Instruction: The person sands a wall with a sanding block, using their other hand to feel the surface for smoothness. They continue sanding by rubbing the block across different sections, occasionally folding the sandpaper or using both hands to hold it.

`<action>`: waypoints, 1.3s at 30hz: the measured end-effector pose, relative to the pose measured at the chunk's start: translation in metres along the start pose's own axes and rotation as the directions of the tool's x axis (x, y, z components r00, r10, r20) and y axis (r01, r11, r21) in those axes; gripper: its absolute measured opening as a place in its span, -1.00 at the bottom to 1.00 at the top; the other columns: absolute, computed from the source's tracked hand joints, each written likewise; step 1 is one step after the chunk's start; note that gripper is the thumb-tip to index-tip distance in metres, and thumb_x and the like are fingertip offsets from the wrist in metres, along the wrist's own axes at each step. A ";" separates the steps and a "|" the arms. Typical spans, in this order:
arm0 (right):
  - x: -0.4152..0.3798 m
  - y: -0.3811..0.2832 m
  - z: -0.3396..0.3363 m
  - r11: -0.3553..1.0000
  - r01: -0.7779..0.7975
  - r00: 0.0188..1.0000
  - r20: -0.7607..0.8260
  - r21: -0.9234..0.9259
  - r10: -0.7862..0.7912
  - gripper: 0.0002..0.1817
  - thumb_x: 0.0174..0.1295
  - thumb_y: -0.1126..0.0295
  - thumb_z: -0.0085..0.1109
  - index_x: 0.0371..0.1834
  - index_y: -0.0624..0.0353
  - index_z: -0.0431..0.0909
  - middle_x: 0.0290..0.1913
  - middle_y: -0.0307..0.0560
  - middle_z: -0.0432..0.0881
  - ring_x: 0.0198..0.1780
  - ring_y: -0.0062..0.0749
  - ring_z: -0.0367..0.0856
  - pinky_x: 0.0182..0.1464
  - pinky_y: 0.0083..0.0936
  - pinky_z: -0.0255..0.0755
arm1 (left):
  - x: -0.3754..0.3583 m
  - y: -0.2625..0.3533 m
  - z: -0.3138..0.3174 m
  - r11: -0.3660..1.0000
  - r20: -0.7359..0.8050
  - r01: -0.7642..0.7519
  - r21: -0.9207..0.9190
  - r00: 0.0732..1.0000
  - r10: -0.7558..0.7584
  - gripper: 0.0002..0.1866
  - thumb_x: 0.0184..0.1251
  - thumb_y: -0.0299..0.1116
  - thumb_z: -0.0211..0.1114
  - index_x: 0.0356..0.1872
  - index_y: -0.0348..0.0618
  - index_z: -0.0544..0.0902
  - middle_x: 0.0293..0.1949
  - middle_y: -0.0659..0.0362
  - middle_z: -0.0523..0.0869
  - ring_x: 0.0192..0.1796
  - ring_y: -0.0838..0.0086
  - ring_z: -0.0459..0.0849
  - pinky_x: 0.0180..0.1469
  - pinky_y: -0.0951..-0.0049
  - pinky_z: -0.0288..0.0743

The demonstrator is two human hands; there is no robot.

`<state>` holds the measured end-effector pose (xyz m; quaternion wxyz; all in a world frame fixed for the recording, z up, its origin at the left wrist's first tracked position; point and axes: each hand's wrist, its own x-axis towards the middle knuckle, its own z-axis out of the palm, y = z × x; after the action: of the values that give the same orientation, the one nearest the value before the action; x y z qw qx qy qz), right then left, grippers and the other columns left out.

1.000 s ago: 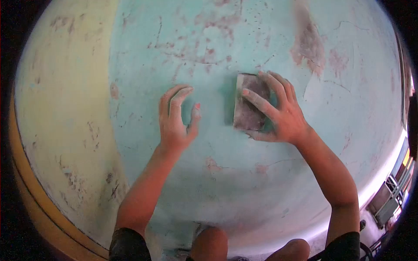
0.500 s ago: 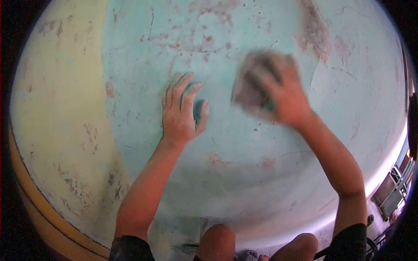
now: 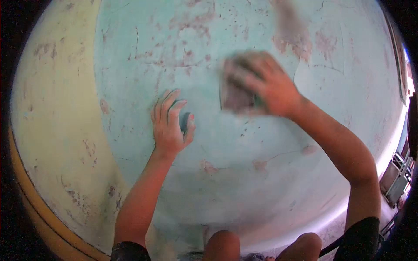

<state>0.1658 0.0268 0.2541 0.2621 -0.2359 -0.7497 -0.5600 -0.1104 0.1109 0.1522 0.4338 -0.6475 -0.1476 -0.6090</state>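
My left hand (image 3: 167, 126) lies against the pale turquoise wall (image 3: 209, 139), its fingers spread and slightly bent, with pale dust on them. Nothing is in it. To its right and a little higher, my right hand (image 3: 276, 89) grips a dark grey-brown sheet of sandpaper (image 3: 237, 91) and presses it to the wall. Motion smears the fingers and the sheet. A little green shows at the sheet's lower edge, by the palm. Around both hands the paint is worn, with reddish-brown patches (image 3: 191, 26) above and thin cracks below.
A yellow painted band (image 3: 56, 104) runs down the wall's left side, with an orange-brown edge (image 3: 43, 224) at lower left. My knees (image 3: 222, 245) are close to the wall's foot. Metal items (image 3: 396, 178) stand at the far right.
My right hand has shifted a little left with the sandpaper. My left hand keeps its place on the wall, while the whole view has tilted slightly up and right.
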 end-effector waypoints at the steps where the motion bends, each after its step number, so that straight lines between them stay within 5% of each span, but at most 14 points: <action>1: 0.006 0.010 0.001 0.988 -0.146 0.977 -0.153 0.052 0.152 0.02 -0.13 -0.13 0.51 0.48 -0.26 0.25 0.37 0.12 0.33 0.36 0.14 0.32 0.47 0.14 0.14 | 0.001 -0.002 0.002 1.000 -0.012 0.009 -0.002 1.000 -0.009 -0.65 0.25 -0.41 0.25 0.06 -0.20 0.47 0.26 -0.11 0.52 0.30 -0.06 0.46 0.32 -0.05 0.26; 3: 0.007 0.010 0.002 0.971 -0.238 0.950 -0.202 0.029 0.239 0.04 -0.13 -0.15 0.50 0.50 -0.23 0.23 0.35 0.13 0.34 0.32 0.15 0.34 0.45 0.13 0.16 | -0.002 -0.003 0.001 1.000 -0.010 -0.002 -0.004 1.000 0.002 -0.66 0.24 -0.41 0.26 0.03 -0.20 0.49 0.22 -0.09 0.54 0.24 -0.01 0.49 0.25 0.00 0.28; 9: 0.002 0.004 0.003 0.972 0.229 0.970 0.073 0.044 -0.232 0.00 -0.10 -0.12 0.48 0.49 -0.23 0.25 0.33 0.11 0.38 0.32 0.11 0.37 0.46 0.05 0.16 | -0.001 -0.002 0.000 0.999 0.004 -0.043 0.032 0.999 0.042 -0.67 0.23 -0.39 0.28 0.00 -0.20 0.50 0.15 -0.06 0.56 0.21 0.04 0.49 0.26 0.03 0.26; 11: 0.010 0.024 0.003 0.992 -0.085 0.985 -0.157 -0.097 0.069 -0.02 -0.08 -0.08 0.47 0.48 -0.16 0.27 0.33 0.12 0.38 0.30 0.11 0.38 0.38 0.03 0.24 | -0.001 -0.002 0.000 0.999 0.002 -0.029 0.042 1.000 0.029 -0.68 0.23 -0.39 0.28 0.00 -0.19 0.50 0.15 -0.06 0.56 0.21 0.05 0.49 0.26 0.03 0.26; 14: 0.012 0.018 0.010 0.967 -0.252 0.927 -0.297 -0.040 0.229 -0.05 -0.07 -0.09 0.46 0.46 -0.15 0.30 0.36 0.11 0.34 0.34 0.10 0.34 0.42 0.05 0.20 | -0.003 -0.002 0.002 1.000 0.004 -0.011 0.024 1.000 0.011 -0.67 0.23 -0.40 0.28 0.00 -0.19 0.50 0.16 -0.06 0.56 0.22 0.06 0.49 0.27 0.04 0.25; 17: 0.000 -0.011 0.011 0.967 0.255 0.964 0.070 0.002 -0.255 -0.04 -0.11 -0.14 0.48 0.43 -0.15 0.32 0.40 0.08 0.32 0.40 0.04 0.30 0.49 0.09 0.09 | -0.002 -0.003 -0.001 1.000 0.011 -0.023 0.009 1.000 0.023 -0.68 0.23 -0.41 0.29 0.00 -0.19 0.49 0.16 -0.06 0.56 0.22 0.06 0.49 0.28 0.04 0.24; 19: 0.007 0.002 0.014 0.943 0.326 0.935 0.124 0.066 -0.331 0.03 -0.10 -0.15 0.50 0.50 -0.14 0.26 0.45 0.10 0.27 0.44 0.08 0.26 0.46 0.13 0.13 | -0.001 -0.003 -0.002 1.000 0.019 -0.021 0.006 1.000 0.021 -0.68 0.24 -0.42 0.28 0.00 -0.19 0.49 0.16 -0.06 0.56 0.22 0.06 0.49 0.29 0.04 0.24; 23: 0.019 0.024 0.018 0.994 -0.098 0.977 -0.194 -0.057 0.085 -0.04 -0.08 -0.17 0.44 0.44 -0.14 0.30 0.37 0.14 0.35 0.32 0.10 0.36 0.38 0.00 0.24 | -0.003 -0.005 0.004 0.998 -0.025 -0.055 0.012 0.998 0.055 -0.70 0.26 -0.42 0.28 0.00 -0.20 0.49 0.16 -0.08 0.55 0.22 0.06 0.48 0.28 0.04 0.25; 25: 0.018 0.009 0.024 0.997 -0.037 0.977 -0.212 -0.066 0.022 -0.06 -0.05 -0.16 0.43 0.46 -0.18 0.28 0.38 0.13 0.33 0.32 0.14 0.35 0.38 0.02 0.24 | -0.008 -0.005 0.002 0.996 -0.024 -0.082 0.034 0.996 0.083 -0.70 0.27 -0.43 0.27 0.00 -0.21 0.49 0.17 -0.09 0.54 0.22 0.06 0.47 0.29 0.04 0.25; 29: 0.005 -0.013 0.026 0.919 0.381 0.920 0.062 0.098 -0.388 -0.04 -0.08 -0.10 0.47 0.46 -0.19 0.29 0.37 0.14 0.33 0.38 0.11 0.33 0.43 0.05 0.20 | -0.006 -0.005 0.002 0.995 -0.035 -0.093 0.033 0.995 0.094 -0.70 0.26 -0.47 0.27 0.00 -0.21 0.48 0.18 -0.11 0.52 0.23 0.02 0.44 0.29 -0.01 0.24; 32: 0.017 0.023 0.016 0.995 -0.104 0.981 -0.166 0.005 0.103 0.03 -0.12 -0.02 0.54 0.49 -0.08 0.26 0.45 0.16 0.26 0.43 0.12 0.27 0.43 0.02 0.20 | -0.005 -0.002 0.004 0.998 -0.057 -0.061 0.018 0.996 0.062 -0.69 0.25 -0.46 0.28 0.00 -0.21 0.48 0.19 -0.12 0.51 0.25 -0.01 0.43 0.31 -0.06 0.23; 35: 0.012 0.005 0.016 0.998 -0.051 0.990 -0.134 -0.031 0.046 -0.09 -0.09 -0.02 0.49 0.40 -0.12 0.35 0.35 0.16 0.35 0.36 0.17 0.33 0.37 0.04 0.27 | -0.005 0.000 -0.001 0.999 -0.034 -0.046 0.011 0.998 0.046 -0.67 0.24 -0.45 0.29 0.01 -0.20 0.47 0.20 -0.13 0.49 0.28 -0.04 0.41 0.34 -0.11 0.21; 37: -0.008 -0.020 0.019 0.944 0.317 0.938 0.114 0.092 -0.327 -0.08 -0.13 0.01 0.50 0.41 -0.15 0.35 0.36 0.13 0.34 0.33 0.14 0.36 0.37 0.11 0.26 | -0.004 -0.002 -0.001 0.998 -0.035 -0.057 0.011 0.998 0.058 -0.66 0.23 -0.44 0.29 0.02 -0.19 0.47 0.21 -0.14 0.47 0.29 -0.05 0.40 0.36 -0.13 0.20; 39: -0.010 -0.032 0.008 0.871 0.431 0.862 0.178 0.235 -0.474 -0.06 -0.15 0.04 0.53 0.41 -0.15 0.35 0.35 0.13 0.35 0.30 0.11 0.39 0.37 0.10 0.26 | -0.006 -0.003 -0.001 0.999 0.010 -0.046 0.004 0.999 0.046 -0.64 0.21 -0.45 0.30 0.03 -0.17 0.46 0.23 -0.13 0.46 0.32 -0.08 0.39 0.38 -0.17 0.19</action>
<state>0.1517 0.0256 0.2231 0.0551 -0.0901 -0.8585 -0.5018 -0.1140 0.1140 0.1474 0.4484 -0.6526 -0.1363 -0.5954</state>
